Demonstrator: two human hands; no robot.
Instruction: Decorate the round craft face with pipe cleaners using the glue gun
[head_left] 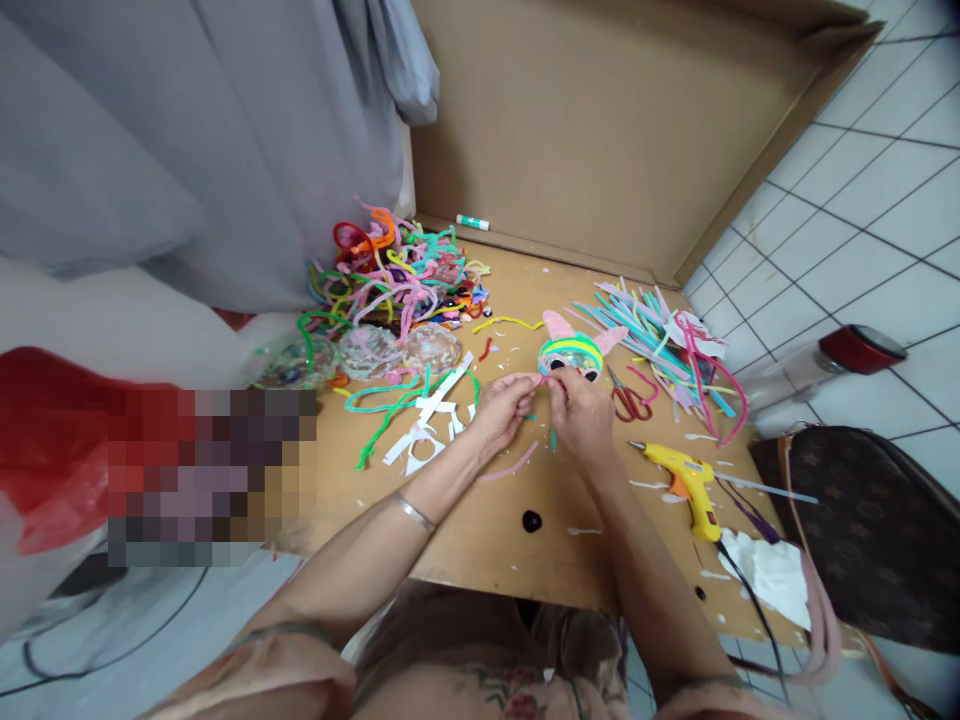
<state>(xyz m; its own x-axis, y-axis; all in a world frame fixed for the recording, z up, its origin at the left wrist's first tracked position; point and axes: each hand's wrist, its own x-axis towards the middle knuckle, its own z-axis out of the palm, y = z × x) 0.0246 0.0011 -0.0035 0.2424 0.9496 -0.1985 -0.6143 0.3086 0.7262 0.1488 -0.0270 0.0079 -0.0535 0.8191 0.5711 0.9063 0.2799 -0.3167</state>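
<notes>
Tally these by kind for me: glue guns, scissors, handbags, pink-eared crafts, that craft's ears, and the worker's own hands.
Yellow glue gun: 1
Scissors: 1 pair
Handbag: 1
Pink-eared craft: 1
Pink ears: 2
Hands, left hand and right hand: 2
Total: 8

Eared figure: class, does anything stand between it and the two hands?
Nothing visible does: the left hand and right hand pinch a pink piece at the near side of the eared figure; scissors lie to its right.
</notes>
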